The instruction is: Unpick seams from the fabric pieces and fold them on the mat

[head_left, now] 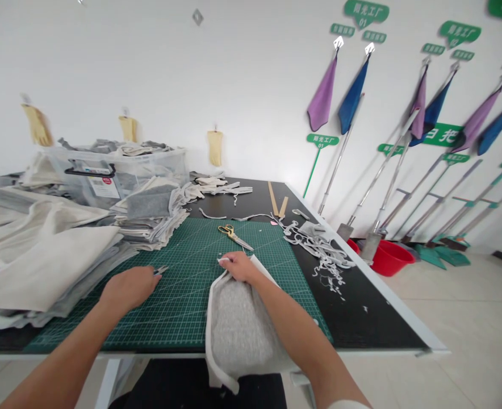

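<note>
Head view: our right hand (239, 266) presses flat on the top edge of a grey cloth piece (238, 329) that hangs off the near table edge — fingers closed over the hem. Our left hand (129, 288) rests on the green cutting mat (183, 272), curled round a small tool (162, 270); can't tell what it is. Gold-handled scissors (234, 235) lie just beyond the right hand, fabric stack (153, 213) further left.

Your cutting mat (183, 284) lies on the table (362, 318), with the fabric piece (238, 329) on its near edge, hanging over the table's front. Scissors (235, 236) lie on the mat behind it. Stacked cloth (42, 255) sits to your left, a storage bin (106, 176) behind that, and trimmed scraps (323, 250) to your right
</note>
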{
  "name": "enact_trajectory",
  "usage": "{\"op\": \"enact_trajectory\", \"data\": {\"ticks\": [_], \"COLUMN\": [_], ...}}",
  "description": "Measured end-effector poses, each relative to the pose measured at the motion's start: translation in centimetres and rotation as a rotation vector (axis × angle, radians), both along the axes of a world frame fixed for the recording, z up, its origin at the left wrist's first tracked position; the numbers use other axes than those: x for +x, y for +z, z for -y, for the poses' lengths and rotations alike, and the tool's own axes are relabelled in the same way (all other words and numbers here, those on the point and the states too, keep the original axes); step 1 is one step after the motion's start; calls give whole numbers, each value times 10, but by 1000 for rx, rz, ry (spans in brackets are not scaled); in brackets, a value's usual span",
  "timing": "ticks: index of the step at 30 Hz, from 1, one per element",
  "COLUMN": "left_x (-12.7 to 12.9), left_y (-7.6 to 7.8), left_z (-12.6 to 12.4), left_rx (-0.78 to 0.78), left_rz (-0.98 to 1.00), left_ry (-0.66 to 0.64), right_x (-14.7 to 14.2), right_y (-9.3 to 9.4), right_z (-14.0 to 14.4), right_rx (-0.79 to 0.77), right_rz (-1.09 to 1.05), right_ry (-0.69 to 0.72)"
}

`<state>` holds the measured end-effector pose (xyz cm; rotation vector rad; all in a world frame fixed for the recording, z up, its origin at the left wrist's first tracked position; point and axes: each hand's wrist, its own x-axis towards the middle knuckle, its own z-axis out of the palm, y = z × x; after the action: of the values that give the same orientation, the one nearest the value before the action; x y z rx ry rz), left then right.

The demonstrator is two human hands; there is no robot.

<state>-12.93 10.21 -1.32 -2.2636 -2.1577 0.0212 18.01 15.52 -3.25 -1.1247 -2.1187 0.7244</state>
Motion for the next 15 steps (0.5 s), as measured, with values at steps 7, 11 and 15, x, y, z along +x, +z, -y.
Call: {"op": "enact_trajectory", "data": {"ticks": [7, 11, 15], "left_x": [79, 116, 131], "left_y": [12, 6, -1], "left_z": [13, 12, 12], "left_rx": [34, 8, -15], "left_rz": [534, 673, 763], "left_ry": [-202, -191, -149], "right_x": [0, 0, 0], "right_y": [-1, 0, -1], "right_z": [-2, -1, -1], "right_rx": [-9, -11, -10], "right_rz": [-15, -25, -33], "right_ry": [6, 5, -8]}}
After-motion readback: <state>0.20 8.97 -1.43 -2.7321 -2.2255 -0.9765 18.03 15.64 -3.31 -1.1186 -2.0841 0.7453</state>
